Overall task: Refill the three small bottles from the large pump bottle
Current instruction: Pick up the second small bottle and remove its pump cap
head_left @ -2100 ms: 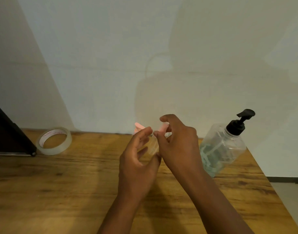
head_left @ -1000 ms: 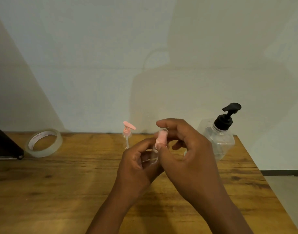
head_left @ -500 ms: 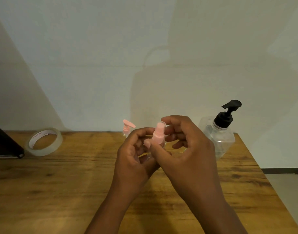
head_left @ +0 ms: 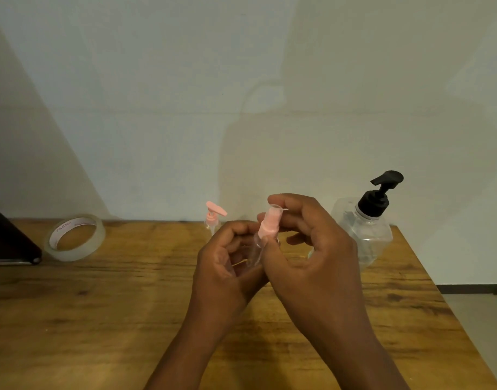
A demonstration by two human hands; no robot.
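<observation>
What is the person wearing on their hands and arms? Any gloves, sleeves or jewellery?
Nothing shows. The left hand and the right hand are bare, with no gloves, rings or bands in view. Both forearms are uncovered down to the bottom edge of the picture, so no sleeve, watch or bracelet appears. Fingernails look short and plain.

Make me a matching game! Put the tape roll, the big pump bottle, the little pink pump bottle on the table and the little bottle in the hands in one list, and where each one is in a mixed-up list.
Things:
1. tape roll
2. large pump bottle
3. small pink pump bottle
4. small held bottle

Places:
A. right side of the table
B. between both hands
C. left side of the table
D. standing behind the left hand

Pairs: 1-C, 2-A, 3-D, 4-B
</observation>
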